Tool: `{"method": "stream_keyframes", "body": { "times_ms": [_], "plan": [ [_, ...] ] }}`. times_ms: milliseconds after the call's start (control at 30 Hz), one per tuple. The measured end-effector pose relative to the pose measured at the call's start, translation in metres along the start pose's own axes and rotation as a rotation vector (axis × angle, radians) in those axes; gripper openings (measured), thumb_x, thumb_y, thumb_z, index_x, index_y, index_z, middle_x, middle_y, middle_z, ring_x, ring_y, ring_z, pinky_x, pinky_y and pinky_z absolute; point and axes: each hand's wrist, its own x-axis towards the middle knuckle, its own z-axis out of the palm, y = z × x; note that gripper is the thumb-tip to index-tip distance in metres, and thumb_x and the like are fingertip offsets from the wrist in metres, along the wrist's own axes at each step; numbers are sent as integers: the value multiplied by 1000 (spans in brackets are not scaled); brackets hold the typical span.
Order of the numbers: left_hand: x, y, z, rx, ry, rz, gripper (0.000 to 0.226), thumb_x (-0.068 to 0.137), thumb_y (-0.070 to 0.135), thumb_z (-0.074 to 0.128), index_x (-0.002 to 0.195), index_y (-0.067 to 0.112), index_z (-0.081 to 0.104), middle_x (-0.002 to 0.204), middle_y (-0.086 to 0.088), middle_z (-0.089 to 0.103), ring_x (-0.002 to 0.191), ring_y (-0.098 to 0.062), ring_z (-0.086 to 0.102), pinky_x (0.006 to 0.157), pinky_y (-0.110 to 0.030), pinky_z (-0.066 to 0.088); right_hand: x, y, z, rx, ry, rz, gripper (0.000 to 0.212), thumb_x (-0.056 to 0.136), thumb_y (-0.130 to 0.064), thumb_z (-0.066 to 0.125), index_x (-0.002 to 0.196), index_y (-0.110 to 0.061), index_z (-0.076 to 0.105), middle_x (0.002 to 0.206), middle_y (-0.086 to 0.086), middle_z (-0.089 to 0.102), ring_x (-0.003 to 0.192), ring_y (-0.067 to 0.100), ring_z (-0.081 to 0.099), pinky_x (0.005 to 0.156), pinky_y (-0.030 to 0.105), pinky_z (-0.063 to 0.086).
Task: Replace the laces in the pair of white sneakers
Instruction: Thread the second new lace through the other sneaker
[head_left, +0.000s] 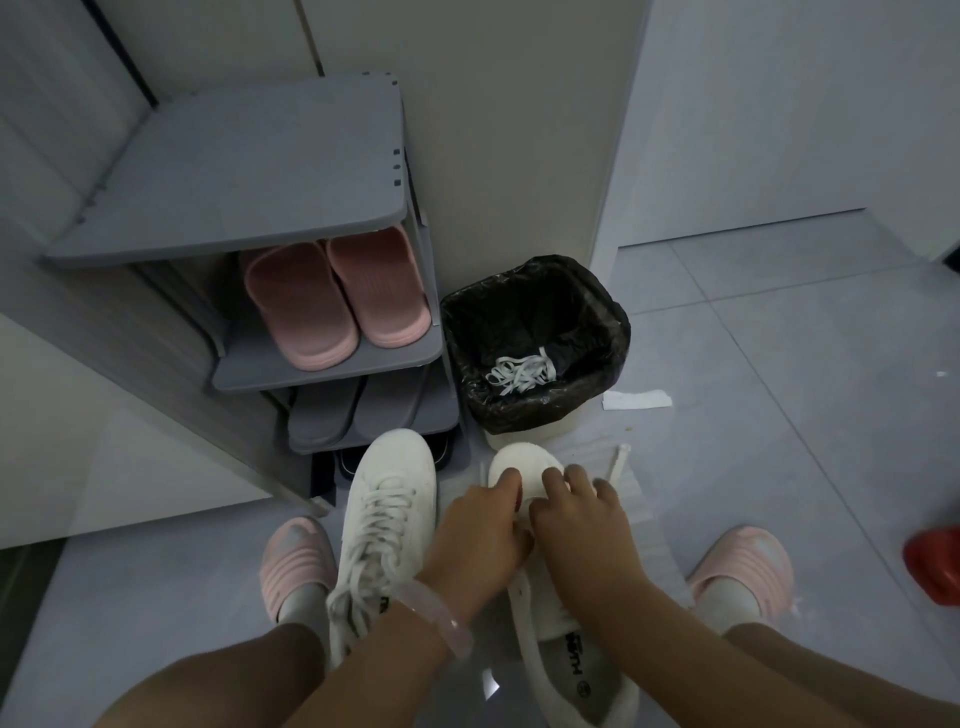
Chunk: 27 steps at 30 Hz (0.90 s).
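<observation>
**White sneakers on the floor, both hands at the right one**

The grey shoe rack (228, 171) held pink slippers (337, 296); beside it a black-lined bin (613, 322) contained old laces (522, 371). The laced sneaker (384, 519) lay just beside the right sneaker (550, 618). Over its front, the left hand (472, 540) and right hand (582, 525) met, fingers curled; what they gripped could not be told. A lace end (618, 462) trailed beyond.

we see the white sneakers (387, 509) in smooth matt leather-like material with flat woven cloth laces (371, 525). the bin liner (535, 332) looks like thin, crinkled glossy plastic, the pink slippers (337, 301) soft matt rubbery foam, the floor (779, 415) smooth tile.
</observation>
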Motion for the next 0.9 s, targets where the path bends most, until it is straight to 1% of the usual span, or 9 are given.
{"method": "stream_keyframes", "body": {
  "times_ms": [100, 167, 233, 300, 367, 533, 700, 767, 900],
  "plan": [
    [-5, 1, 6, -44, 38, -38, 8, 88, 20, 49, 93, 14, 45, 88, -10, 62, 81, -26, 59, 72, -36, 48, -4, 0, 6, 31, 97, -52, 25, 36, -16, 86, 52, -15, 66, 66, 3, 58, 70, 24, 56, 59, 32, 51],
    [-5, 0, 8, -88, 73, -71, 8, 85, 17, 51, 87, 14, 44, 80, -7, 60, 77, -24, 58, 65, -31, 43, -1, 2, -3, 283, 178, -16, 15, 54, -9, 79, 56, -13, 64, 67, 1, 54, 69, 20, 57, 60, 26, 47],
    [-7, -3, 9, -104, 105, -71, 11, 83, 12, 52, 83, 14, 40, 67, 1, 49, 70, -21, 51, 57, -24, 30, 6, 11, -22, 620, 322, 105, 12, 74, -2, 67, 65, -8, 63, 75, -2, 52, 73, 7, 53, 68, 8, 38],
    [-10, -6, 8, -125, 121, -48, 13, 83, 10, 51, 82, 13, 38, 62, 7, 40, 67, -17, 45, 54, -23, 24, 5, 14, -45, 845, 380, 138, 12, 81, -2, 64, 72, -9, 62, 79, -6, 53, 74, -4, 52, 70, 2, 35],
    [-10, -7, 9, -150, 131, -51, 12, 84, 10, 50, 83, 15, 39, 62, 9, 40, 67, -16, 46, 53, -24, 24, -3, 13, -59, 931, 338, 106, 18, 82, -3, 64, 70, -16, 60, 77, -10, 58, 75, -9, 54, 69, 3, 38],
    [-10, -4, 9, -92, 160, -70, 13, 86, 12, 50, 85, 16, 37, 64, 4, 46, 68, -20, 47, 55, -21, 25, -17, 15, -39, 1075, 138, 173, 24, 86, -1, 57, 69, -18, 55, 69, -4, 70, 61, 3, 61, 58, 11, 44],
    [-12, -3, 1, -72, 144, -58, 19, 80, 5, 51, 91, 12, 37, 73, -3, 46, 73, -22, 48, 56, -23, 24, -16, 13, -14, 882, -39, 81, 14, 93, -8, 48, 84, -17, 55, 64, -3, 60, 63, 11, 57, 65, 26, 46],
    [-11, -5, -2, -79, 99, -59, 21, 80, 6, 53, 92, 12, 36, 72, -1, 45, 74, -20, 47, 56, -23, 25, -11, 9, -4, 754, -26, 59, 14, 95, -12, 45, 100, -15, 57, 77, 1, 61, 76, 17, 58, 73, 31, 46],
    [-8, -10, -5, -127, 71, -107, 25, 79, 12, 59, 90, 14, 36, 81, -2, 50, 74, -17, 49, 61, -24, 32, -2, 2, 9, 371, -67, 34, 28, 97, -12, 36, 121, -14, 50, 118, 4, 55, 103, 20, 55, 85, 27, 42]
  ]
}}
